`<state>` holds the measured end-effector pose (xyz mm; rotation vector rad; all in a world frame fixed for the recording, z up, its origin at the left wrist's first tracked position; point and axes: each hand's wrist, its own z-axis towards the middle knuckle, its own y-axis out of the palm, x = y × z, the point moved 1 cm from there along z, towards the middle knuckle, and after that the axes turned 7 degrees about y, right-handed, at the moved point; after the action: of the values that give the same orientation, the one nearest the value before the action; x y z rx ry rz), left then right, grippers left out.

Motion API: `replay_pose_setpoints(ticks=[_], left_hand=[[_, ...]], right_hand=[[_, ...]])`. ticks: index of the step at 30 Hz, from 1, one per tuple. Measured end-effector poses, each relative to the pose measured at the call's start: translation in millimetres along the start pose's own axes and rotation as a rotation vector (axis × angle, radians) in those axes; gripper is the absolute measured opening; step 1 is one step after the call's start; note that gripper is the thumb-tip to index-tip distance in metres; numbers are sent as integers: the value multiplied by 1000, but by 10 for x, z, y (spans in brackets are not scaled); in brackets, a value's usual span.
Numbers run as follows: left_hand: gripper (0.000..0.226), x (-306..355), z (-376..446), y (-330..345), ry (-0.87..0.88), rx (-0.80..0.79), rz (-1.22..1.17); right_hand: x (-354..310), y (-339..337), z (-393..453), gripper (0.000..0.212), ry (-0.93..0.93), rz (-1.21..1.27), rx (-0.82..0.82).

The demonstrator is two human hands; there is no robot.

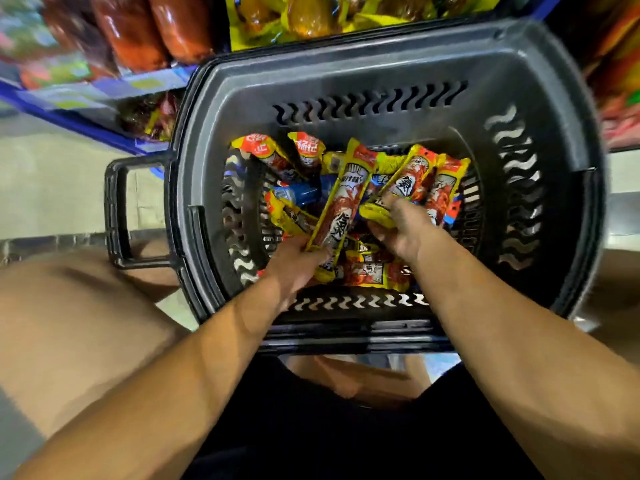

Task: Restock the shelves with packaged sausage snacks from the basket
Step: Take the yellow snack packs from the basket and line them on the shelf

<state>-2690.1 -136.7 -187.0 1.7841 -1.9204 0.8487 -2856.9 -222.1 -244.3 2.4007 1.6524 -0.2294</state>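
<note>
While both hands reach into the basket (381,74), fingertips are hidden | left hand (294,261) grips a long sausage pack (341,202), pointing at the far wall | right hand (405,226) pinches another pack (403,185), tilted toward the far right corner | shelves (104,91) blurry

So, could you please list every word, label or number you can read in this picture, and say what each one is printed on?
"气": the large black character on the sausage pack gripped by the left hand.
"气": the same character on the sausage pack pinched by the right hand.
Smaller print on these packs: blurred, unreadable.
Red-topped packs at the back of the basket: white characters, too blurred.
Shelf price tags: blurred, unreadable.
</note>
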Motion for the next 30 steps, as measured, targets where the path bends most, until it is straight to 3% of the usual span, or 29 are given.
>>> replay_pose_setpoints(ticks=[2,7,18,26,30], left_hand=[[13,30,-123,-11,49,6,-62],[2,117,-543,-140,176,80,-260],[19,215,-1495,-672,522,190,-425],[23,451,-2004,-1306,669,378,-573],[18,631,-2127,-1789,741,620,-598]], right_hand=[[-5,3,-340,3,-48,-10,-12],[130,-90,-1077,18,-245,-94,-175],[580,98,-2056,29,-744,-448,-330],[529,651,-2625,40,-965,-663,-462],[432,1038,-2827,37,-1014,-708,-529]])
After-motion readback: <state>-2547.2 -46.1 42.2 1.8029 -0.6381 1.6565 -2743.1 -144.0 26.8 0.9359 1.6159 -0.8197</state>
